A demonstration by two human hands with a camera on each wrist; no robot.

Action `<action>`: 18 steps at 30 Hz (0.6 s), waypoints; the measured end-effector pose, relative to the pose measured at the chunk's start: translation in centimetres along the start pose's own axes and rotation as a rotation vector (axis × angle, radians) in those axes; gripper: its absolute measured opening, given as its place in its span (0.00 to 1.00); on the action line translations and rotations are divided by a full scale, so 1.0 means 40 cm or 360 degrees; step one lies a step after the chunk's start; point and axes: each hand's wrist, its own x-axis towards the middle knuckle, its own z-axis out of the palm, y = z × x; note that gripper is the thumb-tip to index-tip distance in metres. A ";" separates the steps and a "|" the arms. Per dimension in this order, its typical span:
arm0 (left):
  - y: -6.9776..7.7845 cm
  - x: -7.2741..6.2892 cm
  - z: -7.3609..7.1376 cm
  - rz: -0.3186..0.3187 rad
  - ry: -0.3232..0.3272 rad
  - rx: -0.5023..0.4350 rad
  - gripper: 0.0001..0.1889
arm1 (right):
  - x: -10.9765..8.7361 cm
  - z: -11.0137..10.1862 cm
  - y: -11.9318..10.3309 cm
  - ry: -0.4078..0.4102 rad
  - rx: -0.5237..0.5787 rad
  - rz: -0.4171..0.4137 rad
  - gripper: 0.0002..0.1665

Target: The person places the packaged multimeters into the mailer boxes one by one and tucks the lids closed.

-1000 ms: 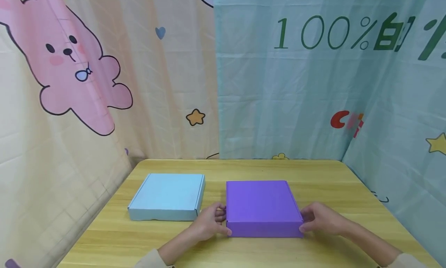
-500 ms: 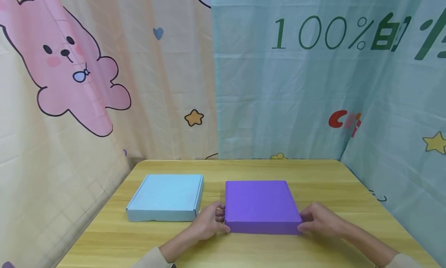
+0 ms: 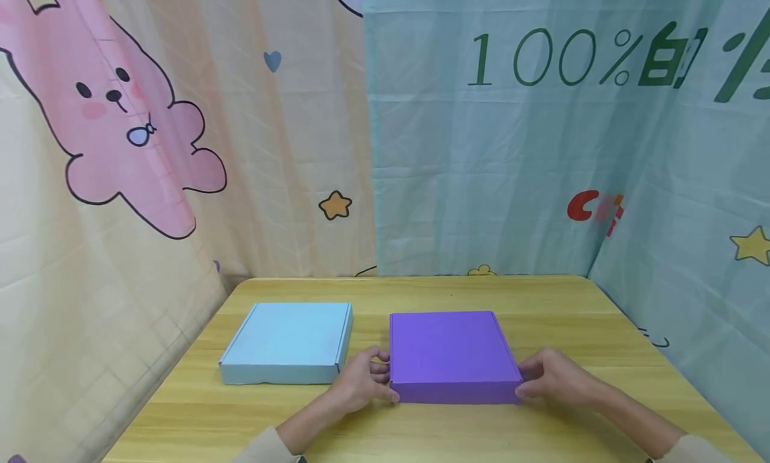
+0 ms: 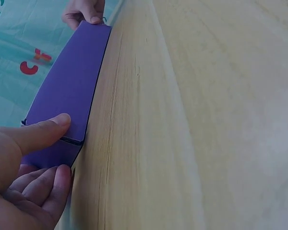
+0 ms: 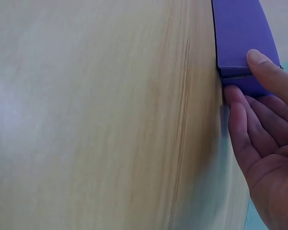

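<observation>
A flat purple cardboard box point(image 3: 451, 349) with its lid closed is held at its two front corners. My left hand point(image 3: 363, 381) grips the left corner, thumb on the front face and curled fingers along the left side. At the right corner my right hand point(image 3: 556, 377) pinches it the same way. The left wrist view shows the thumb point(image 4: 48, 132) flat on the purple front panel, fingers bent at the side. In the right wrist view the thumb point(image 5: 266, 69) presses the front panel while the fingers point(image 5: 252, 120) curl by the side.
A closed light blue box point(image 3: 285, 339) lies on the wooden table point(image 3: 457, 436), left of the purple one and close to my left hand. Printed curtains point(image 3: 469, 149) hang behind the table and along both its sides.
The purple box's lower front edge now appears slightly higher in the head view, and its front face looks a little shorter. Both hands keep their hold at the corners.
</observation>
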 end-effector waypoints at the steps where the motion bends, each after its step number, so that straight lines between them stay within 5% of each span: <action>1: -0.001 0.002 0.000 -0.0002 0.0002 -0.0019 0.31 | 0.001 -0.001 0.003 0.0005 0.0018 -0.0007 0.17; 6: -0.006 0.005 0.001 -0.0023 0.0024 -0.0095 0.32 | 0.007 -0.002 0.022 0.0023 0.0106 -0.0030 0.20; 18: -0.018 0.015 0.003 -0.0099 0.0087 -0.0468 0.31 | 0.013 -0.016 0.083 0.0137 0.0437 0.0241 0.31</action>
